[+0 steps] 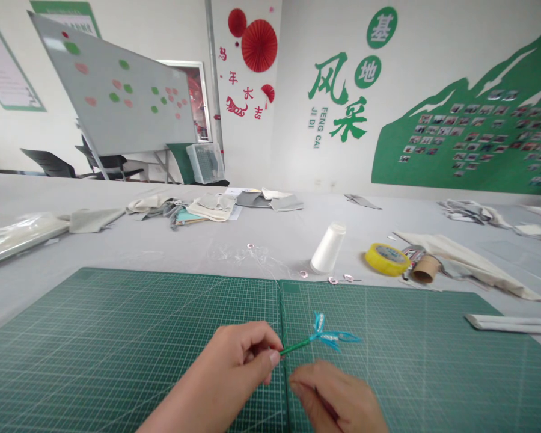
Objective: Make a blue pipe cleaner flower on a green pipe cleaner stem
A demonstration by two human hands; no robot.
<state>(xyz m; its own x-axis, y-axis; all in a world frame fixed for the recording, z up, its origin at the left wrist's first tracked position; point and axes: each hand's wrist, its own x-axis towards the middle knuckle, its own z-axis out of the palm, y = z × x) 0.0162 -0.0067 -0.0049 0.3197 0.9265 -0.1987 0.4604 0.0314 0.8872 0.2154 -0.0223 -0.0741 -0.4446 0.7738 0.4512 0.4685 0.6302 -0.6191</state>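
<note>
My left hand (247, 356) pinches the green stem of a small craft flower (297, 346) between thumb and fingertips. Blue looped petals with rows of small pale beads (320, 322) spread from the stem's far end, pointing right. Just below the flower is my right hand (336, 397), slightly blurred, with thumb and forefinger pressed together. Whatever lies between those fingertips is too small to make out. Both hands are above two green cutting mats (162, 337) laid side by side, near the seam between them.
Beyond the mats stand a white thread cone (328, 248) and a yellow tape roll (388, 258), with a brown cardboard tube (426, 269) beside it. Loose clear thread (252, 258) lies tangled on the table. Fabric scraps (211, 206) line the back; folded white strips (509, 323) lie right.
</note>
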